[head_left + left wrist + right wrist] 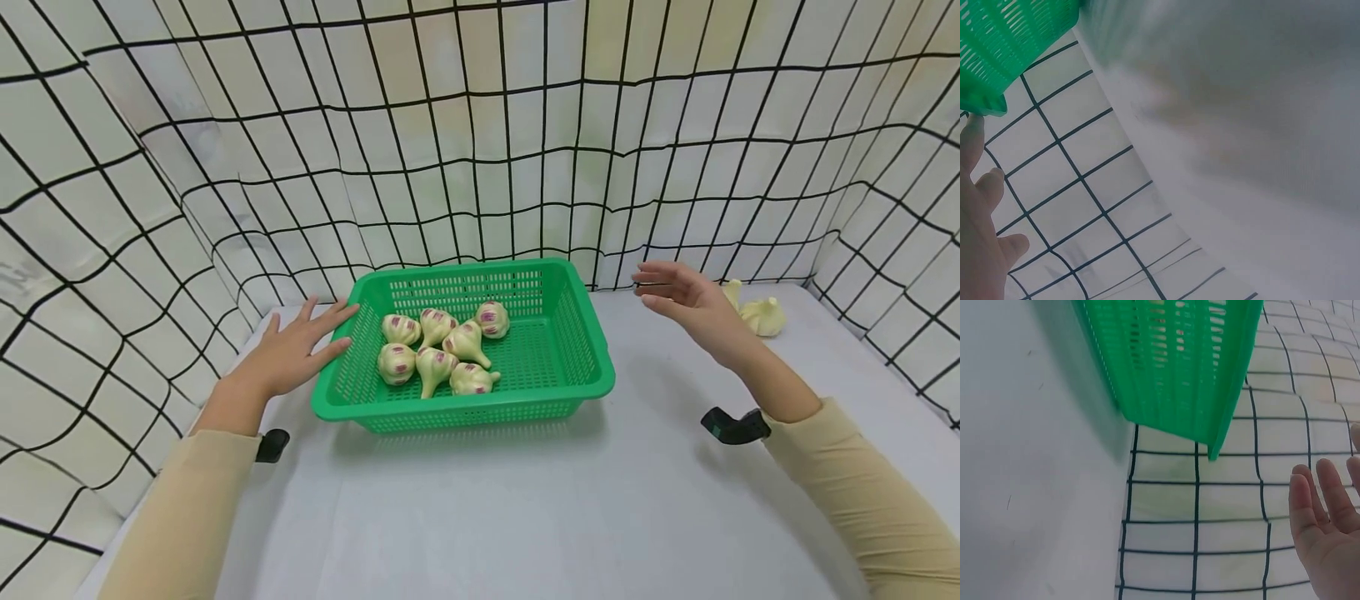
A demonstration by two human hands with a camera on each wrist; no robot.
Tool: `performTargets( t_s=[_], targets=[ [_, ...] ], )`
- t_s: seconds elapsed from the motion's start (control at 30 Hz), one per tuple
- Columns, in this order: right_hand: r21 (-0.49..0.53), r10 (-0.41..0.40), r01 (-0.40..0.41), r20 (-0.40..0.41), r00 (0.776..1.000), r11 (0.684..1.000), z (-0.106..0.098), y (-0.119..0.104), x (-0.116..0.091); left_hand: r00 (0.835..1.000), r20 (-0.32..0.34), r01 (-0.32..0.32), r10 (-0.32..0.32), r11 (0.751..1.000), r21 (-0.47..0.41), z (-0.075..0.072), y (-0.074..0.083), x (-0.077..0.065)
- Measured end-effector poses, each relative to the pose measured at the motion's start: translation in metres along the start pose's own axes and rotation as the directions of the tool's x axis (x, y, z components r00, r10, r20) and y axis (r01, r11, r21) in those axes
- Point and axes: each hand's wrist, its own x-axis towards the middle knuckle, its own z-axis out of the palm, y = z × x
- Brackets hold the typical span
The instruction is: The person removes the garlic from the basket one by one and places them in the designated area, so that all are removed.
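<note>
A green plastic basket (480, 406) stands on the white table, its left part holding several garlic bulbs (395, 363) with purple streaks. My left hand (288, 354) is at the basket's left rim, fingers spread and fingertips right at the edge. In the left wrist view, a finger of that hand meets the rim of the basket (988, 105). My right hand (693, 312) hovers to the right of the basket, apart from it, with relaxed fingers and nothing in them. The right wrist view shows that hand (1329, 537) palm up beside the basket's wall (1166, 375).
Pale garlic bulbs (763, 317) lie on the table at the back right, partly behind my right hand. Black netting (472, 158) over white sheeting closes off the back and both sides. Below the basket stretches the white tabletop (480, 517).
</note>
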Motion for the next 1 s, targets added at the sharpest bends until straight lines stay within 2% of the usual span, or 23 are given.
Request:
performTargets(
  t_s=[0.4,1.0],
  targets=[
    [-0.112,-0.053,0.072,0.168,0.984,0.991,0.034,-0.014,0.012,1.000,-0.008,-0.004,0.004,1.000,0.000,0.001,-0.001,0.000],
    [-0.104,-0.154,0.187,0.266,0.952,0.977,0.083,-0.019,0.033,1.000,-0.017,-0.008,0.009,1.000,0.003,0.001,-0.001,0.001]
  ],
)
